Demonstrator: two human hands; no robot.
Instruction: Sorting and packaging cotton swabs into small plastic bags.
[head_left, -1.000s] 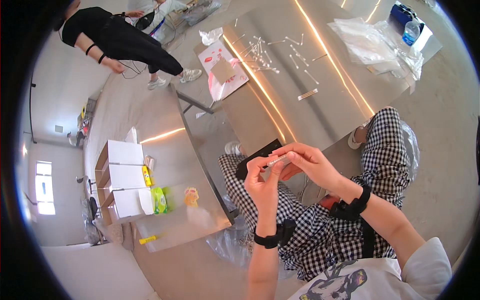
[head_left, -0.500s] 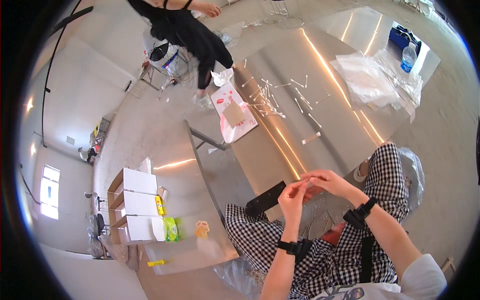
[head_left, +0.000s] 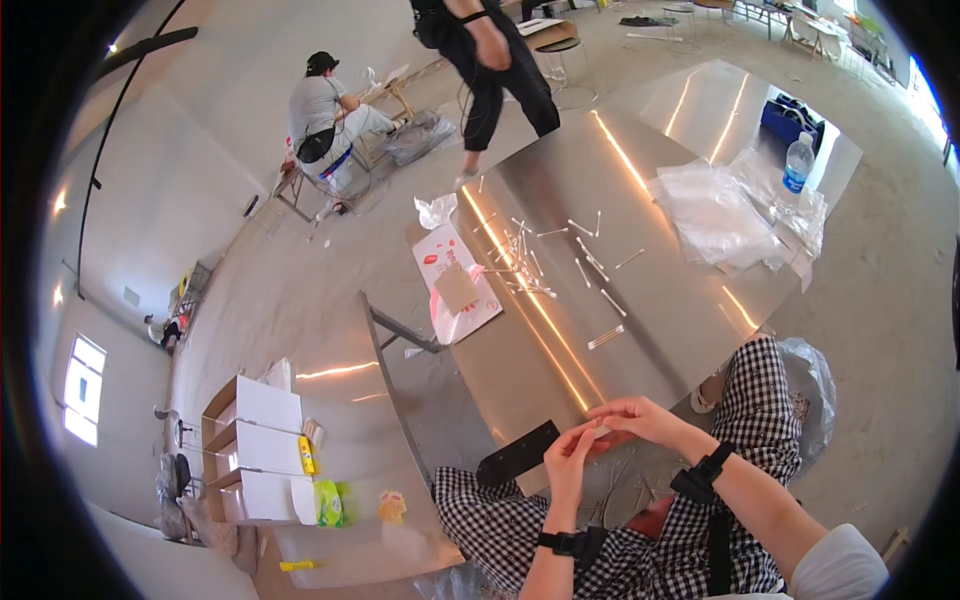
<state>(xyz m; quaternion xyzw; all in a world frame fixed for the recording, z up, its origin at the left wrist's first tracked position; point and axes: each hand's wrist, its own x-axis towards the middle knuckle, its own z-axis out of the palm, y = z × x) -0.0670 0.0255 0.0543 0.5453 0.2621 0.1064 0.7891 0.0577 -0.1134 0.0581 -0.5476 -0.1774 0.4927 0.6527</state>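
Observation:
My left hand [head_left: 568,452] and my right hand [head_left: 645,422] meet over my lap at the near edge of the metal table [head_left: 640,345]. Fingers of both are pinched around one small whitish thing [head_left: 600,431], mostly hidden and too small to name. Left of my left hand lies a flat black bar [head_left: 518,453]. Loose cotton swabs [head_left: 522,262] are scattered on the tabletop beyond my hands. A small bundle of thin sticks [head_left: 606,337] lies closer to me.
A white-and-red printed packet [head_left: 452,275] lies at the table's left edge. Clear plastic bags [head_left: 715,215], a water bottle [head_left: 798,163] and a blue bag [head_left: 790,120] occupy the far right. White boxes [head_left: 265,420] stand on the left table. One person [head_left: 500,75] walks behind; another [head_left: 325,115] sits.
My view has shifted, so the table and hands appear lower. The walking person has moved right, uncovering the seated one. My hands stay together, and the whitish thing shows more between the fingers.

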